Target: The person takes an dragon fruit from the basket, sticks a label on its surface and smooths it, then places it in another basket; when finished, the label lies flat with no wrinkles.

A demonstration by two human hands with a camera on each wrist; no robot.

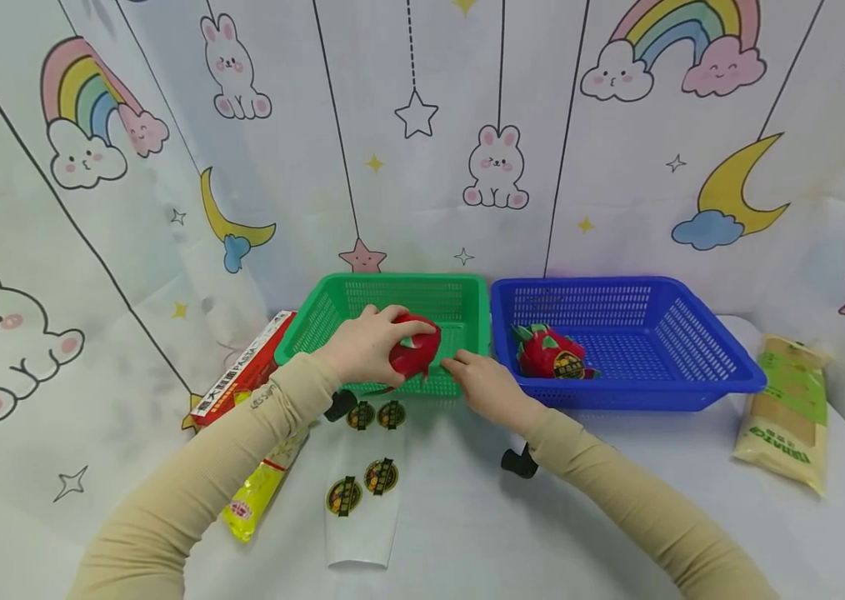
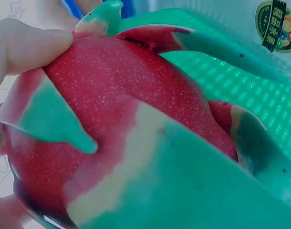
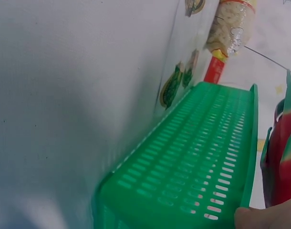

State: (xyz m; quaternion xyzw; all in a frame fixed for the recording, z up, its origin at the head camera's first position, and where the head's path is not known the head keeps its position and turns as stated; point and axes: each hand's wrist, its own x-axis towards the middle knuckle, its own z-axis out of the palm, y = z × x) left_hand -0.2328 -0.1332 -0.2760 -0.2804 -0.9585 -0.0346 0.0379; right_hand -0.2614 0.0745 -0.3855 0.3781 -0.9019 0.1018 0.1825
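Note:
Over the front of the green basket (image 1: 467, 292), my left hand (image 1: 366, 346) grips a red dragon fruit (image 1: 415, 354) with green-tipped scales. The left wrist view shows the thumb (image 2: 36, 45) pressed on top of the dragon fruit (image 2: 107, 81). Just right of that fruit, my right hand (image 1: 493, 387) is at the basket's front rim with its fingers bent. In the right wrist view one digit (image 3: 269, 217) touches the rim of the green basket (image 3: 254, 143); the other fingertips are hidden. Another dragon fruit (image 1: 542, 354), bearing a round black-and-gold sticker (image 1: 568, 365), lies in the blue basket (image 1: 692, 367).
A white backing strip (image 1: 358, 542) with several round stickers (image 1: 381, 477) lies before the green basket. At the left are a red pasta box (image 1: 242, 367) and a yellow packet (image 1: 253, 500). A tan-and-green bag (image 1: 786, 412) lies far right. A patterned curtain (image 1: 422, 208) hangs behind.

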